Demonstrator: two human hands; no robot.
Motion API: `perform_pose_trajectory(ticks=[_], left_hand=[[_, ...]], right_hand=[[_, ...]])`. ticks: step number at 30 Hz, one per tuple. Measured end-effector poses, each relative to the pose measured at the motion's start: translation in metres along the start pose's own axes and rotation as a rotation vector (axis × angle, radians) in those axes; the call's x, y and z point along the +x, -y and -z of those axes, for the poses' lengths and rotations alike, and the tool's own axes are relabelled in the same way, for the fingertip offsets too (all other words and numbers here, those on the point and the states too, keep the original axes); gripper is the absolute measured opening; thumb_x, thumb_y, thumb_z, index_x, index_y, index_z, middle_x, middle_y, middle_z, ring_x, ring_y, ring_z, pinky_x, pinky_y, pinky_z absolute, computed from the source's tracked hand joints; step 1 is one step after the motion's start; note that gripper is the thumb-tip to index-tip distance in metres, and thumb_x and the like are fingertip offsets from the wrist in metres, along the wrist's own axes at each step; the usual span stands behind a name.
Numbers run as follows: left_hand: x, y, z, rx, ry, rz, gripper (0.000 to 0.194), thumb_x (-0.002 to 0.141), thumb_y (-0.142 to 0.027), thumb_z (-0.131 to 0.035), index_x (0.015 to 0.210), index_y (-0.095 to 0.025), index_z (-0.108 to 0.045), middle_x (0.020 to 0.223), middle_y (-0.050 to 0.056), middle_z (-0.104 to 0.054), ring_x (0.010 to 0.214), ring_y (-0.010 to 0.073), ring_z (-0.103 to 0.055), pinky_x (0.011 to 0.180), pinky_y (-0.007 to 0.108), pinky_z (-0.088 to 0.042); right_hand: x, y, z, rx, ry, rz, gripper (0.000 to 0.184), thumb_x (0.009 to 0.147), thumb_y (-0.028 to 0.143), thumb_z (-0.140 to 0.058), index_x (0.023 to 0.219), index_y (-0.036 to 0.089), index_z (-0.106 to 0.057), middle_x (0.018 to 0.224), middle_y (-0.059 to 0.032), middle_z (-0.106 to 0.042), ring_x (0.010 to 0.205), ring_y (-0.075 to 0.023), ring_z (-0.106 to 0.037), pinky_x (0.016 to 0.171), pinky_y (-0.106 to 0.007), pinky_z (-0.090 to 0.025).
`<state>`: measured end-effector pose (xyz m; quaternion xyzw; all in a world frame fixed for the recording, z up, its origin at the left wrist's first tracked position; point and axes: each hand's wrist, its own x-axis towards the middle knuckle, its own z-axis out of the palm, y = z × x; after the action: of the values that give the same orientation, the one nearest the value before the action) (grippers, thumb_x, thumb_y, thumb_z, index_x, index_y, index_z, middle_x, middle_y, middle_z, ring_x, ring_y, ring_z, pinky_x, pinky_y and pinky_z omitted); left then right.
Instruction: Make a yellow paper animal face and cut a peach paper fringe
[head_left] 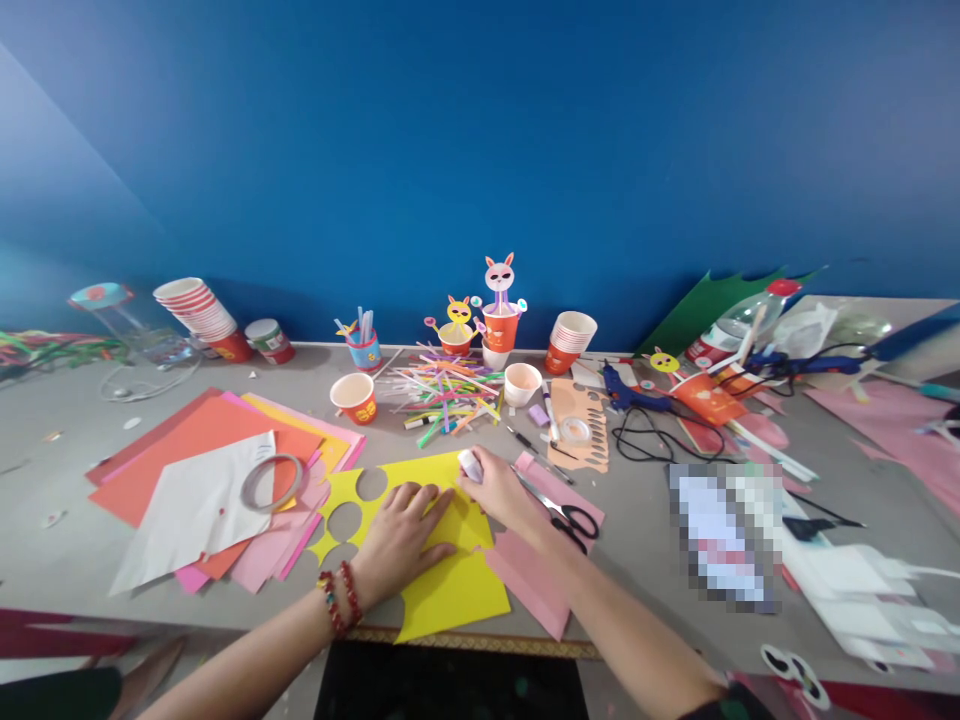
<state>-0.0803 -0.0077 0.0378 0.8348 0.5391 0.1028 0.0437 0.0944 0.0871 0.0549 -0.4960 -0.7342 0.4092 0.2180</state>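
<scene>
One yellow sheet (465, 595) lying on table (637, 510), three round holes showing; left hand (397, 535) resting open on it. Right hand (495, 487) gripping one white block (470, 464) near far edge, partly hiding it.

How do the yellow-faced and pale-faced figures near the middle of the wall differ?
The pale-faced figure stands taller than the yellow-faced figure. The pale-faced figure's head is whitish pink; the yellow-faced figure's is bright yellow. Both have rounded heads, pointed ears and cup bodies.

No text is readable: the print on the orange cup (357, 408) and bottle label (707, 347) is too small.
</scene>
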Motion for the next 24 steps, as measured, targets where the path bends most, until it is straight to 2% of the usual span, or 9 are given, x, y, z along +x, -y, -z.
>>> perform_pose_trajectory(ticks=[4,10,15,19,21,23,24], left_hand=[[0.001,0.001,0.003,-0.035,0.001,0.005,0.061,0.088,-0.056,-0.056,0.137,-0.022,-0.047,0.119,0.011,-0.057,0.104,0.0301,-0.05,0.093,0.047,-0.042],[-0.007,0.01,0.002,-0.166,-0.042,-0.004,0.061,0.093,-0.043,-0.054,0.146,-0.022,-0.034,0.126,0.012,-0.053,0.109,0.0278,-0.049,0.096,0.044,-0.045],[-0.008,0.007,0.003,-0.14,-0.012,-0.012,0.061,0.088,-0.045,-0.062,0.141,-0.022,-0.043,0.126,0.011,-0.055,0.111,0.0297,-0.049,0.097,0.048,-0.046],[-0.007,0.01,0.009,-0.296,-0.072,0.012,0.044,0.095,-0.035,-0.052,0.136,-0.023,-0.045,0.125,0.012,-0.056,0.112,0.0268,-0.052,0.096,0.044,-0.047],[-0.005,0.013,0.013,-0.426,-0.18,0.06,0.029,0.096,-0.03,-0.047,0.124,-0.022,-0.052,0.117,0.011,-0.059,0.108,0.0234,-0.056,0.092,0.038,-0.048],[-0.001,0.014,0.017,-0.521,-0.309,0.125,0.011,0.095,-0.026,-0.047,0.097,-0.02,-0.056,0.097,0.007,-0.06,0.092,0.0199,-0.058,0.081,0.033,-0.049],[0.002,0.014,0.018,-0.552,-0.364,0.149,0.013,0.094,-0.024,-0.047,0.083,-0.02,-0.052,0.086,0.004,-0.058,0.082,0.0181,-0.057,0.075,0.031,-0.048]], right_hand=[[0.002,-0.001,0.004,0.116,0.03,-0.007,0.006,0.081,0.026,-0.056,0.081,0.022,-0.051,0.067,0.0057,-0.059,0.05,-0.011,-0.059,0.043,-0.018,-0.043],[-0.003,-0.006,0.024,0.304,0.012,0.032,0.017,0.083,0.036,-0.059,0.089,0.02,-0.055,0.07,0.0036,-0.061,0.05,-0.0104,-0.055,0.046,-0.019,-0.045],[-0.034,-0.009,0.036,0.4,0.009,0.073,0.027,0.087,0.045,-0.058,0.093,0.019,-0.057,0.078,-0.0005,-0.066,0.057,-0.0121,-0.056,0.053,-0.022,-0.047],[-0.07,-0.018,0.042,0.466,-0.009,0.009,0.036,0.087,0.053,-0.057,0.101,0.019,-0.055,0.076,-0.0025,-0.068,0.049,-0.0116,-0.054,0.048,-0.023,-0.047],[-0.088,-0.027,0.046,0.452,-0.097,-0.01,0.036,0.087,0.052,-0.058,0.101,0.02,-0.055,0.07,-0.0015,-0.066,0.044,-0.0111,-0.051,0.044,-0.023,-0.045],[-0.103,-0.04,0.051,0.402,-0.231,-0.048,0.036,0.085,0.052,-0.061,0.1,0.02,-0.057,0.067,-0.0012,-0.065,0.043,-0.0117,-0.05,0.043,-0.023,-0.045],[-0.109,-0.047,0.054,0.387,-0.305,-0.068,0.036,0.084,0.052,-0.063,0.1,0.02,-0.057,0.066,-0.0013,-0.065,0.043,-0.0119,-0.05,0.043,-0.023,-0.045]])
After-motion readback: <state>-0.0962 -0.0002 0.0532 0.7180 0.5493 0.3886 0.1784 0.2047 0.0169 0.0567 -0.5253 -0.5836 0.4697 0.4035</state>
